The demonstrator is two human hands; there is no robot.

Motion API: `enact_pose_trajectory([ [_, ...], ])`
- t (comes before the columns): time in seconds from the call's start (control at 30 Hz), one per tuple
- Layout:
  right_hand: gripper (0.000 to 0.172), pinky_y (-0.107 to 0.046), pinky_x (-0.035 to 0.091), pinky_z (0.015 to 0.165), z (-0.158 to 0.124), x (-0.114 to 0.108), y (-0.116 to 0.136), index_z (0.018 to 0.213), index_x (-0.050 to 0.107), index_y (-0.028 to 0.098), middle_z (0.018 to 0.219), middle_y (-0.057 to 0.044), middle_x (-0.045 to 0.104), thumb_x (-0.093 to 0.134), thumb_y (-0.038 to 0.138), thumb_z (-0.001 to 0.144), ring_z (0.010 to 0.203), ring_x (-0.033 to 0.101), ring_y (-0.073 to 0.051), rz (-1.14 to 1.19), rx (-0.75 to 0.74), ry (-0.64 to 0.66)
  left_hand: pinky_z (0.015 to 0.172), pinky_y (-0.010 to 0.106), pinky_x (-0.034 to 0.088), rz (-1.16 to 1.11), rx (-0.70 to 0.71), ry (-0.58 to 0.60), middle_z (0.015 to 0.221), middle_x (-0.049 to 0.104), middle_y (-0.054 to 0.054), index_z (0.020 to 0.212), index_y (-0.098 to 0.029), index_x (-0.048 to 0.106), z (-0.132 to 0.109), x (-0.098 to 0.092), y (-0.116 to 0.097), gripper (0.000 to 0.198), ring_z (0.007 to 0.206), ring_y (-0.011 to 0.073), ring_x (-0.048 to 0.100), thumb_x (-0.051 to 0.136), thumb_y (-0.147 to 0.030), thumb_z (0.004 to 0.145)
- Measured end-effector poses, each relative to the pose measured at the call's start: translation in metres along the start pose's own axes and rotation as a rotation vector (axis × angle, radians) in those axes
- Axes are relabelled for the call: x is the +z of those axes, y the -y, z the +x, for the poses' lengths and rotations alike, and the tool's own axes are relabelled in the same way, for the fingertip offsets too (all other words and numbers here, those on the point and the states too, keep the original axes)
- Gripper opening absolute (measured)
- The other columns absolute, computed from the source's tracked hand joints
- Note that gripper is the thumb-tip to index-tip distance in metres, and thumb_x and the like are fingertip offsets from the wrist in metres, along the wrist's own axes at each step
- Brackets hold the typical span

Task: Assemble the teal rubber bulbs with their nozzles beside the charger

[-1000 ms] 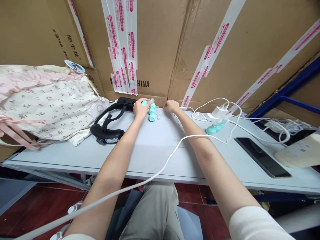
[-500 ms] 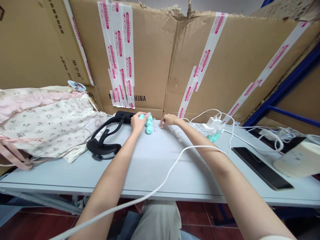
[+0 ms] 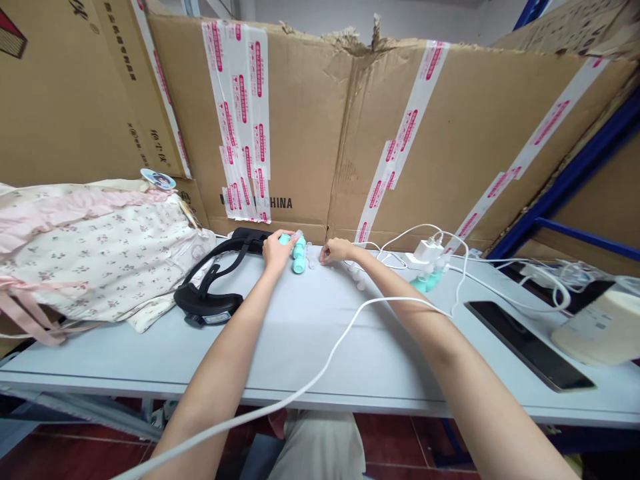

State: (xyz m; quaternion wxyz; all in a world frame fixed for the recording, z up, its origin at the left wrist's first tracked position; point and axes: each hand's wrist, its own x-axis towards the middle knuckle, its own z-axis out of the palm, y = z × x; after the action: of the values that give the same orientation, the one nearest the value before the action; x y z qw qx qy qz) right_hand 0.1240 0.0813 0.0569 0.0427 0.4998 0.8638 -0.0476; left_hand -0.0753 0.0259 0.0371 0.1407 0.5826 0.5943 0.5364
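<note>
My left hand [image 3: 276, 252] is closed around a small teal bottle-like piece [image 3: 284, 239] with a translucent part by the fingertips. Right beside that hand, several rounded teal pieces [image 3: 299, 265] stand in a short row running toward me. Small translucent pieces [image 3: 311, 260] lie just right of this row. My right hand [image 3: 337, 251] is low over the tabletop, thumb and fingers pinched together; whatever is between them is too small to make out. Under the right wrist lies another line of translucent pieces [image 3: 358, 277].
A black head strap [image 3: 207, 300] and a floral cloth bag [image 3: 110, 247] lie left. At right are more teal pieces [image 3: 425, 281], a white charger [image 3: 427, 250], a phone [image 3: 530, 343] and a cream round container [image 3: 590, 327]. A white cable [image 3: 320, 370] crosses before me. Cardboard [image 3: 300, 133] walls the back.
My right hand's fingers have drawn together into a pinch at the tabletop. The left hand stays at the teal pieces. The whole view has shifted slightly, with the scene lower in the picture.
</note>
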Motion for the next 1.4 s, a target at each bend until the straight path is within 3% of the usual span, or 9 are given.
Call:
enact_pose_trajectory([
  [0.23,0.027,-0.024,0.043,0.072,0.015,0.002,-0.009,0.092,0.074,0.029,0.097,-0.002,0.071,0.067,0.045,0.071,0.094,0.064,-0.019,0.033,0.121,-0.106,0.072,0.029,0.046,-0.015,0.005,-0.008,0.086,0.074,0.004,0.085,-0.027,0.071,0.001,0.002,0.002,0.020,0.083,0.0213,0.067,0.066,-0.042,0.073],
  [0.57,0.026,-0.026,0.043,0.076,0.026,0.012,-0.013,0.093,0.073,0.029,0.103,-0.003,0.069,0.066,0.043,0.073,0.097,0.062,-0.021,0.064,0.236,-0.119,0.078,0.026,0.045,0.104,-0.038,-0.021,0.095,0.073,0.002,0.091,-0.028,0.072,0.001,0.005,0.002,0.024,0.088,0.0189,0.065,0.066,-0.043,0.074],
  [0.7,0.033,-0.022,0.039,0.070,0.009,0.001,-0.016,0.100,0.071,0.023,0.093,-0.002,0.066,0.066,0.041,0.072,0.083,0.058,-0.015,0.180,0.095,-0.119,0.078,0.027,0.045,0.090,-0.036,-0.020,0.096,0.073,0.002,0.091,-0.027,0.072,0.001,0.005,0.003,0.024,0.089,0.0192,0.064,0.066,-0.043,0.074],
  [0.8,0.038,-0.020,0.036,0.066,-0.007,-0.006,-0.017,0.102,0.070,0.017,0.080,0.000,0.060,0.069,0.038,0.070,0.072,0.052,-0.011,0.285,-0.154,0.015,0.079,0.026,0.045,0.078,-0.039,-0.013,0.096,0.072,0.003,0.091,-0.026,0.072,0.001,0.005,0.003,0.024,0.090,0.0198,0.065,0.066,-0.042,0.074],
  [0.87,0.038,-0.020,0.034,0.065,-0.018,-0.006,-0.015,0.099,0.072,0.016,0.074,0.002,0.057,0.071,0.037,0.067,0.069,0.049,-0.010,0.277,-0.232,0.080,0.079,0.027,0.045,0.069,-0.039,-0.015,0.096,0.072,0.003,0.090,-0.026,0.072,0.001,0.005,0.003,0.023,0.091,0.0202,0.065,0.066,-0.041,0.074],
  [1.13,0.031,-0.020,0.028,0.059,-0.030,-0.001,0.000,0.098,0.073,0.026,0.078,0.002,0.061,0.072,0.036,0.069,0.068,0.051,-0.009,0.117,-0.110,0.041,0.079,0.028,0.046,0.053,-0.033,-0.011,0.095,0.072,0.004,0.090,-0.025,0.071,0.000,0.005,0.001,0.024,0.091,0.0208,0.065,0.066,-0.042,0.074],
  [1.4,0.024,-0.020,0.031,0.062,-0.027,0.004,-0.005,0.091,0.075,0.023,0.071,0.003,0.060,0.070,0.037,0.071,0.066,0.051,-0.009,0.166,-0.228,0.067,0.078,0.027,0.045,0.066,-0.018,-0.017,0.094,0.072,0.003,0.090,-0.026,0.071,0.002,0.008,0.005,0.024,0.089,0.0201,0.065,0.065,-0.043,0.074],
])
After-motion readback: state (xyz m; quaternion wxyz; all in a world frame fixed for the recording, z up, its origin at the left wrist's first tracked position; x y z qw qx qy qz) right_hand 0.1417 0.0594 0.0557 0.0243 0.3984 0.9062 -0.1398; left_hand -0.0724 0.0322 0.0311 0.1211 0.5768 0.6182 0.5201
